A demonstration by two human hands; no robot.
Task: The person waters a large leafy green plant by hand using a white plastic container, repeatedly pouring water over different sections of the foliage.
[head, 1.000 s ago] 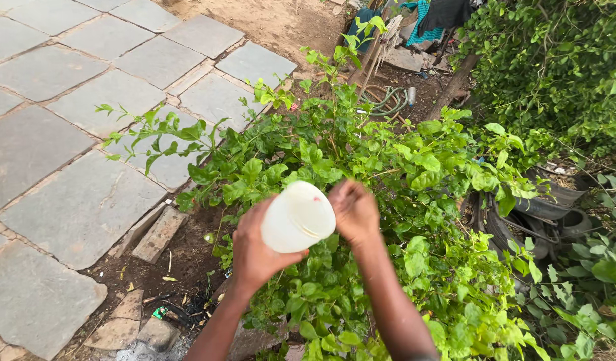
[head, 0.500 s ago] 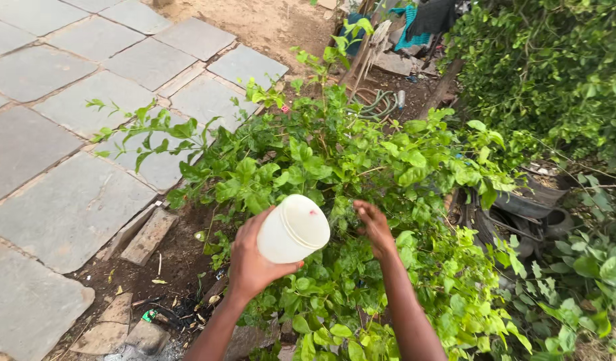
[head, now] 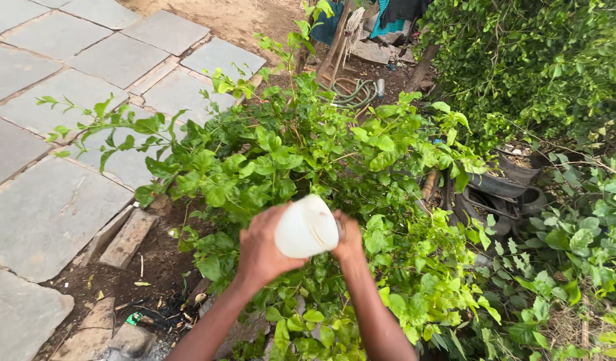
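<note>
Both hands meet at a white plastic container above a green bush.

Left hand point(head: 262, 249) wraps closed around the white container point(head: 306, 227), held tilted over the leafy bush point(head: 308, 160); right hand point(head: 349, 238) touches its right side, fingers curled. Whether anything comes out, I cannot tell. Grey paving stones point(head: 47, 214) lie left.

White plastic container point(head: 306, 227): cylindrical, plain, small red mark on flat end, held over green bush. Small green wrapper scrap point(head: 133, 319) on soil at lower left, beside stone pieces. No labels, signs or screens visible.
</note>
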